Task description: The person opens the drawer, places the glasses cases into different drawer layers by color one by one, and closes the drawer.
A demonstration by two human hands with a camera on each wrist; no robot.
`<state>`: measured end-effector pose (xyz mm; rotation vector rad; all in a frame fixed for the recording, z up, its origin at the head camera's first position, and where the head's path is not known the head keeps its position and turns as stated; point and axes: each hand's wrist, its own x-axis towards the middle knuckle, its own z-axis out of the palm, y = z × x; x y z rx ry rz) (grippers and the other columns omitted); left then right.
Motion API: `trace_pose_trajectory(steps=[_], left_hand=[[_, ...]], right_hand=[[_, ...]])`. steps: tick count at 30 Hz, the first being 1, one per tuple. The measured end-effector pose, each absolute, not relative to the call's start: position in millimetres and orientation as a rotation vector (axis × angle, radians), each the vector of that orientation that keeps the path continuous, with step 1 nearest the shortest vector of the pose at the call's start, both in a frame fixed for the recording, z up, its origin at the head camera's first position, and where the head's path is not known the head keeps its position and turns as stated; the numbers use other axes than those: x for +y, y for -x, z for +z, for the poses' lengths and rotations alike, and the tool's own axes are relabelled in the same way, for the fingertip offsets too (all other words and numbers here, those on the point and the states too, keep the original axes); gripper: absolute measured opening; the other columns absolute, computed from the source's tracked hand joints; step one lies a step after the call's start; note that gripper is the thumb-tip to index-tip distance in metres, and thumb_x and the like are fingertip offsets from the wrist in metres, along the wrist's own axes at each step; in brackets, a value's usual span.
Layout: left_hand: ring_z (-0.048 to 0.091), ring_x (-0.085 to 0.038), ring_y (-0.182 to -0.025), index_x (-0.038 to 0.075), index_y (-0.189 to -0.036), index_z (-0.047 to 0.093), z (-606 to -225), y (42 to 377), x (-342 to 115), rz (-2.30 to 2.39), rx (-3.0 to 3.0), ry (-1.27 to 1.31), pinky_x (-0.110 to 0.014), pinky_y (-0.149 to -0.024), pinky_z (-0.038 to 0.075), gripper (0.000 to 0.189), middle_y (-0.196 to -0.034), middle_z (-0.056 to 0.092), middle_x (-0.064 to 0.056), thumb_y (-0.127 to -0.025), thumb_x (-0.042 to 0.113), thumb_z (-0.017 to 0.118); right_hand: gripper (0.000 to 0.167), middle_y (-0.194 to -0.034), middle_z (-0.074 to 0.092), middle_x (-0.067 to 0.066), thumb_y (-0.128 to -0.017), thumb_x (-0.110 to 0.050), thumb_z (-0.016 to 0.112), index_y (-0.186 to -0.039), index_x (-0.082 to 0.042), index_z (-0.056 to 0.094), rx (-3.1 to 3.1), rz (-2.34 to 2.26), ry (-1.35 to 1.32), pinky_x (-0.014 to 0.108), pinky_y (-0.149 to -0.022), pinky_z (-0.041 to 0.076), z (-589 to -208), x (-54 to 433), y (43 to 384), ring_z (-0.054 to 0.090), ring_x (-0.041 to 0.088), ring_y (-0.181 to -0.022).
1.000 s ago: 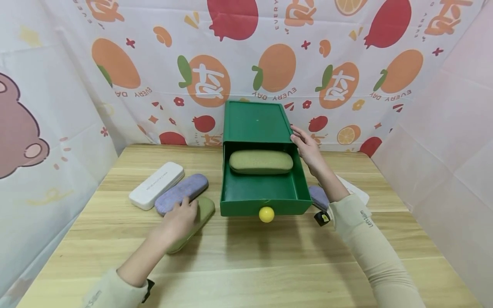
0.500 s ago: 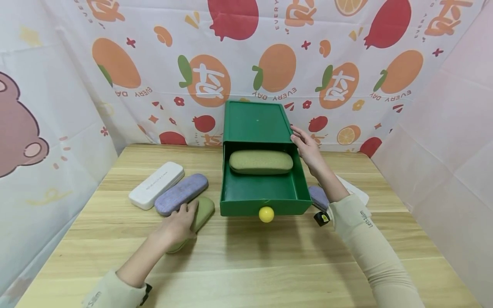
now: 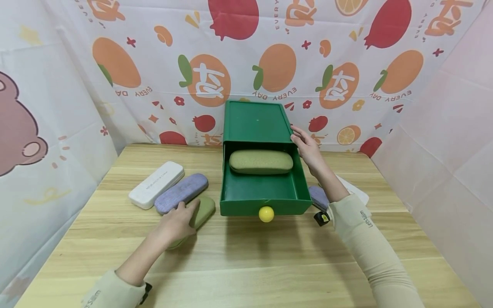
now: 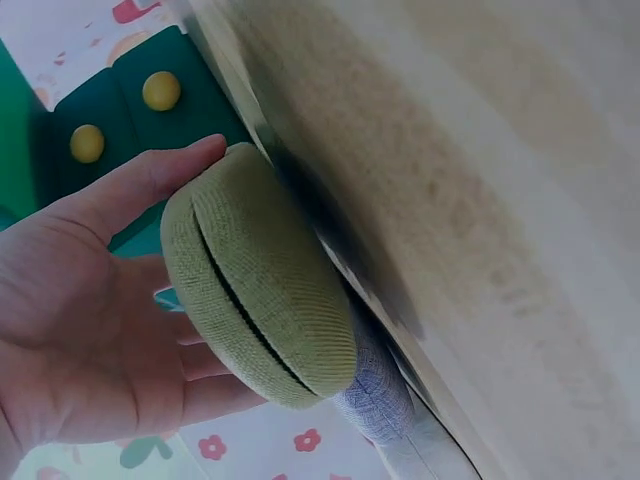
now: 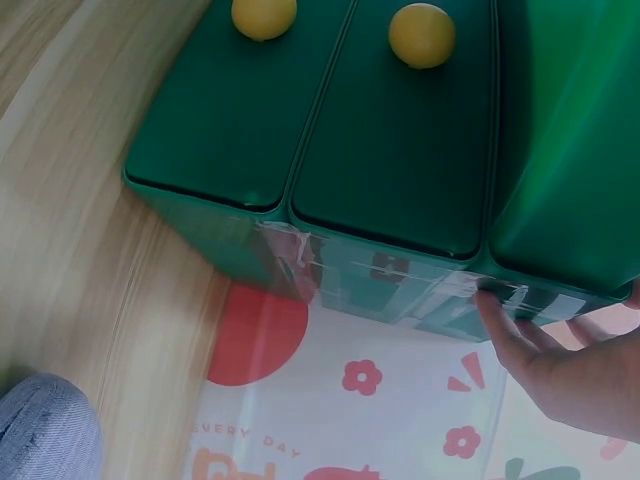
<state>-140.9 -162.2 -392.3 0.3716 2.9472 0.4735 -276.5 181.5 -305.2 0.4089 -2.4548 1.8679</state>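
Observation:
My left hand (image 3: 175, 224) grips an olive-green glasses case (image 4: 270, 270) at the table's left side. In the left wrist view the thumb lies along one side of the case and the fingers along the other. My right hand (image 3: 309, 152) rests against the right side of a green drawer unit (image 3: 256, 122), its fingers at the upper edge. The top drawer (image 3: 242, 209) with a yellow knob (image 3: 266, 214) is pulled out. Inside it, toward the back, lies another olive-green glasses case (image 3: 261, 162). Two lower drawers with yellow knobs (image 5: 422, 36) are closed.
A purple glasses case (image 3: 181, 194) and a white glasses case (image 3: 157, 185) lie beyond my left hand. Partly hidden by my right forearm are a second purple case (image 3: 318, 196) and a second white case (image 3: 356, 190). A patterned cloth (image 3: 246, 51) hangs behind the unit.
My left hand has lowered from above the olive-green glasses case and taken hold of it; the case has barely shifted. The right hand and the drawer stay as they were.

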Motion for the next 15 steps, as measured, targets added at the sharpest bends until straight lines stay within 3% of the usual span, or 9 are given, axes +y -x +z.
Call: trace_pose_trajectory(steps=[15], left_hand=[[0.055, -0.046, -0.084, -0.002, -0.137, 0.038, -378, 144, -160, 0.471, 2.976, -0.412, -0.051, -0.061, 0.047, 0.081, -0.109, 0.047, -0.035, -0.068, 0.013, 0.078]], right_hand=[[0.048, -0.143, 0.031, 0.011, -0.098, -0.030, 0.043, -0.143, -0.016, 0.034, -2.452, 1.868, -0.406, 0.050, -0.098, 0.031, -306, 182, 277, 0.031, 0.027, -0.128]])
